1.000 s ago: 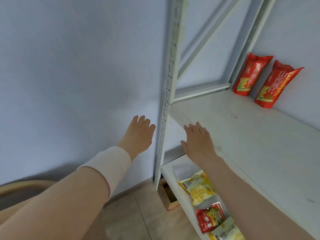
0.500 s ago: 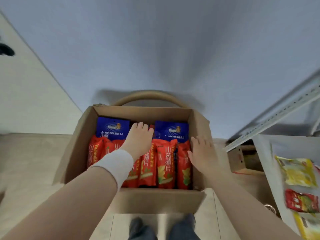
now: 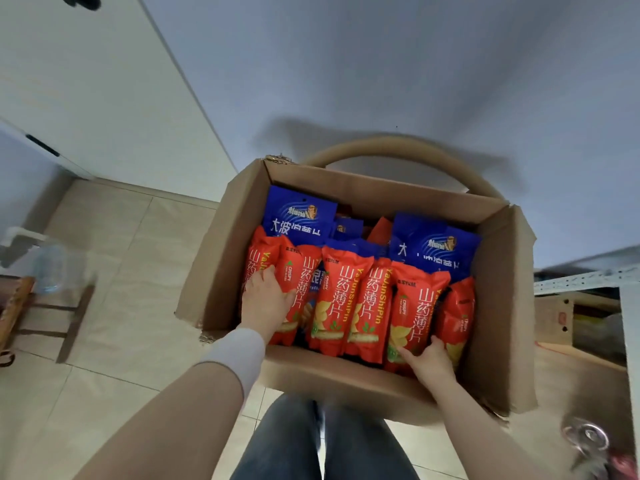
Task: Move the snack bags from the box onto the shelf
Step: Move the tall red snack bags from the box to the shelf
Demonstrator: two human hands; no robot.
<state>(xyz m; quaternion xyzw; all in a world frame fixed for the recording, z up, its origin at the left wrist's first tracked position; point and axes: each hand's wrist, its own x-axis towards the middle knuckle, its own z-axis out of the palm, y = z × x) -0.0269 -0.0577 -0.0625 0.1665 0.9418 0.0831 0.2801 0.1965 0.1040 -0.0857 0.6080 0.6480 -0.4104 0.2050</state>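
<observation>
An open cardboard box [image 3: 498, 306] stands on the floor in front of me. It holds a front row of upright red snack bags [image 3: 337, 299] and blue snack bags [image 3: 298, 213] behind them. My left hand [image 3: 265, 303] wraps around the leftmost red bag [image 3: 294, 271], fingers on its left edge and thumb across its front. My right hand [image 3: 429, 362] grips the lower end of a red bag [image 3: 415, 306] near the right of the row. Only a corner of the shelf [image 3: 585, 280] shows at the right edge.
A curved tan chair back [image 3: 398, 147] rises behind the box against the wall. Left of it stands a wooden stool [image 3: 45, 306] carrying a plastic bottle [image 3: 52, 268]. A small cardboard box [image 3: 554, 313] sits under the shelf. My jeans-clad legs [image 3: 311, 441] are below.
My view swung from the shelf down to the box. Both hands dropped into it, the left moving to the leftmost red bag and the right to a bag's lower end.
</observation>
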